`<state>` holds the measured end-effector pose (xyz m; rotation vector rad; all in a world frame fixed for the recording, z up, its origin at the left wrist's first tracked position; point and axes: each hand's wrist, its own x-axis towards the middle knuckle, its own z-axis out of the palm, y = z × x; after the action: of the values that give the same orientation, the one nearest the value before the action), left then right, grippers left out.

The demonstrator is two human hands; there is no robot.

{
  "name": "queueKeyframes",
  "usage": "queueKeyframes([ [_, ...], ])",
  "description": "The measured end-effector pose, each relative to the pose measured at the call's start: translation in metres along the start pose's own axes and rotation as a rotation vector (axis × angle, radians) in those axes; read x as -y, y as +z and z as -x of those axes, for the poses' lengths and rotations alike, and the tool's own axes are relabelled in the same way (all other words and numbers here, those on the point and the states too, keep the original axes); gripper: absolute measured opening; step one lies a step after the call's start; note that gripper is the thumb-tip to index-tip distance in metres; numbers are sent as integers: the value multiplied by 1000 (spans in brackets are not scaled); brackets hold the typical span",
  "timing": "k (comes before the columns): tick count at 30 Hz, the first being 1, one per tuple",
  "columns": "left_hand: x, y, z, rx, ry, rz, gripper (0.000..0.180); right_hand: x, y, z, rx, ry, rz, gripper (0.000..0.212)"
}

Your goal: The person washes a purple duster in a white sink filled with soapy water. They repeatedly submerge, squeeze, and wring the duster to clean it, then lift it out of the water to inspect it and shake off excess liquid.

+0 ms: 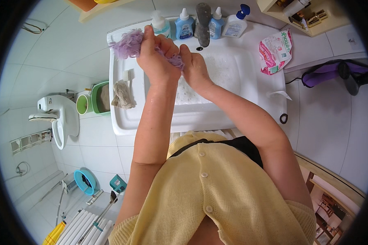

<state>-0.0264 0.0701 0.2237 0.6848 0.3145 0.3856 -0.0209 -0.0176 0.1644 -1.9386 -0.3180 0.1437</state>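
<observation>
Above the white washbasin (145, 118), my left hand (158, 57) is closed around a lavender shaggy cloth (128, 44). One end of the cloth bunches out on the left of that fist, and a smaller part shows between my two hands. My right hand (197, 73) is closed at this other end, close against my left hand; its fingertips are partly hidden. Soapy water with white foam (223, 71) lies in the bowl below. A white brush (126, 75) and a crumpled beige cloth (122, 94) rest on the basin's left ledge.
Along the basin's back stand a pump bottle (161, 27), two blue bottles (185, 27), the dark-coated faucet (202, 24) and a white pump bottle (235, 25). A pink-white packet (276, 52) sits at right. Beyond hangs a hair dryer (349, 77). A toilet (59, 118) is left.
</observation>
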Motion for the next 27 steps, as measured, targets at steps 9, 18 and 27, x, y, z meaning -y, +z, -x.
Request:
queueKeyframes([
  [9,4,-1,-3,-1,-44,23,39,-4,0,3,26,53,-102,39],
  [18,-51,-44,-9,231,56,34,32,58,-119,1,270,-49,-649,41],
  [27,28,-78,-12,163,-235,218,32,-65,-81,28,312,5,151,40],
])
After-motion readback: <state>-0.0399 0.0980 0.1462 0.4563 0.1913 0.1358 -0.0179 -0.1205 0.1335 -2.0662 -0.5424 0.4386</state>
